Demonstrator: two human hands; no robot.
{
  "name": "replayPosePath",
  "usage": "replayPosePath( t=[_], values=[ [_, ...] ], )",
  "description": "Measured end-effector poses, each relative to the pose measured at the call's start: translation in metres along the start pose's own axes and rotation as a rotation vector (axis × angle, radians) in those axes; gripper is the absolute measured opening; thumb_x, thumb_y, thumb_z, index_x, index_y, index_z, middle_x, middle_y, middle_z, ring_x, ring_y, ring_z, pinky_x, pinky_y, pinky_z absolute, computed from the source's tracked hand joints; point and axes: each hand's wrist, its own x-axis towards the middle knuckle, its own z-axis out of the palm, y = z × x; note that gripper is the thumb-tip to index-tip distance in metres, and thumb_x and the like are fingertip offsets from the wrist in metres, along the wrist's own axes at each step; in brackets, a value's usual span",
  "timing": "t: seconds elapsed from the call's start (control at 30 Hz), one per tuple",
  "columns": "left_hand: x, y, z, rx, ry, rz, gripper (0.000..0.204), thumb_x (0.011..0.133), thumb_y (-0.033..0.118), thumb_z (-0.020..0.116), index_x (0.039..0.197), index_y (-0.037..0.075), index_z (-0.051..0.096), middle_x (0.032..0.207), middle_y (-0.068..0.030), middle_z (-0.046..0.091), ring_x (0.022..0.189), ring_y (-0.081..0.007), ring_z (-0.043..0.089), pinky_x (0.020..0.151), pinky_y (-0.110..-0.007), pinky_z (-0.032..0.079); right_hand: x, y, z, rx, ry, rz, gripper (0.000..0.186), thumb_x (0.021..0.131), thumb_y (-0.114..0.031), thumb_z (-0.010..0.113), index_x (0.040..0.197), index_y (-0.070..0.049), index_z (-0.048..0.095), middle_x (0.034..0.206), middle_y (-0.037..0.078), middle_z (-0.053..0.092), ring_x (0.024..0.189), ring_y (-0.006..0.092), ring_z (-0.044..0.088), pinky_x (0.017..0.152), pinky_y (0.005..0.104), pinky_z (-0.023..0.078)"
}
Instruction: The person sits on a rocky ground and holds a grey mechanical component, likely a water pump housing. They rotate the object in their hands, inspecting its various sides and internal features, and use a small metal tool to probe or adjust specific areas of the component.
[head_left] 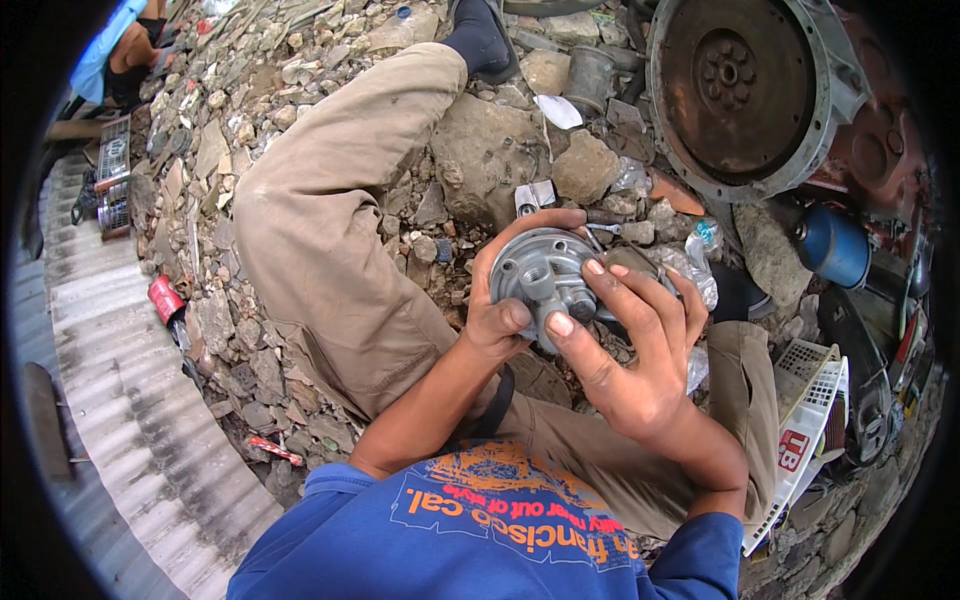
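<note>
A round grey cast-metal housing (533,252), with bolt holes round its flange and a short threaded port facing up, is held above my crossed legs. My left hand (487,325) is wrapped round its left side, thumb on the near rim and a finger along the far edge. From the right, my right hand (640,375) grips the housing's fittings, its thumb against the port and its fingertips over the far right side. The underside of the housing is hidden. Just beyond it lies a small metal part on a white scrap (535,195).
Rubble and stones (215,325) cover the ground. At the far right stand a large round flywheel in its housing (728,75) and a blue canister (836,245). A white plastic basket (812,425) leans by my right knee. Corrugated sheeting (125,400) lies at left; another person (135,50) is far left.
</note>
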Motion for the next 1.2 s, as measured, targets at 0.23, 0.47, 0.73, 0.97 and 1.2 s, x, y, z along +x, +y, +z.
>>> replayPosePath(
  t=[0.23, 0.47, 0.73, 0.97, 1.2],
  values=[
    [0.0, -0.002, 0.0, -0.086, -0.026, 0.042, 0.103, 0.056, 0.053, 0.088, 0.129, -0.01, 0.05, 0.116, -0.0156, 0.063, 0.105, -0.0222, 0.065, 0.095, -0.034, 0.051, 0.0, 0.001, 0.005, -0.008, 0.038, 0.054, 0.041, 0.078, -0.026, 0.067, 0.118, -0.031, 0.07, 0.122, 0.011, 0.063, 0.107, 0.0236, 0.058, 0.101, 0.0492, 0.03],
    [0.001, -0.006, -0.003, -0.087, -0.055, 0.034, 0.101, 0.059, 0.053, 0.087, 0.13, -0.009, 0.05, 0.119, -0.0156, 0.062, 0.107, -0.0217, 0.064, 0.096, -0.034, 0.05, 0.002, 0.005, 0.01, -0.006, 0.077, 0.055, 0.046, 0.075, -0.026, 0.069, 0.121, -0.026, 0.068, 0.118, 0.01, 0.063, 0.106, 0.0239, 0.058, 0.101, 0.0491, 0.03],
    [0.002, -0.003, 0.0, -0.021, -0.002, -0.002, 0.112, 0.056, 0.059, 0.086, 0.133, -0.009, 0.043, 0.12, -0.0147, 0.06, 0.108, -0.0232, 0.064, 0.095, -0.036, 0.053, 0.002, 0.008, 0.016, 0.033, 0.081, 0.071, 0.056, 0.068, -0.024, 0.079, 0.123, -0.025, 0.066, 0.121, 0.01, 0.062, 0.107, 0.0252, 0.057, 0.1, 0.0484, 0.03],
    [0.001, -0.005, 0.0, -0.036, -0.019, 0.069, 0.098, 0.066, 0.051, 0.084, 0.134, -0.009, 0.046, 0.118, -0.0146, 0.062, 0.107, -0.022, 0.064, 0.096, -0.035, 0.05, 0.002, 0.008, 0.019, 0.041, 0.095, 0.077, 0.059, 0.068, -0.024, 0.08, 0.125, -0.025, 0.064, 0.121, 0.011, 0.062, 0.108, 0.026, 0.057, 0.098, 0.048, 0.03],
    [-0.001, -0.002, 0.001, 0.021, 0.016, 0.041, 0.099, 0.069, 0.054, 0.079, 0.136, -0.01, 0.042, 0.122, -0.0172, 0.058, 0.11, -0.0257, 0.062, 0.097, -0.037, 0.051, 0.003, 0.008, 0.02, 0.046, 0.1, 0.08, 0.057, 0.069, -0.025, 0.079, 0.124, -0.023, 0.065, 0.121, 0.011, 0.062, 0.107, 0.0262, 0.057, 0.098, 0.0477, 0.03]
  ],
)
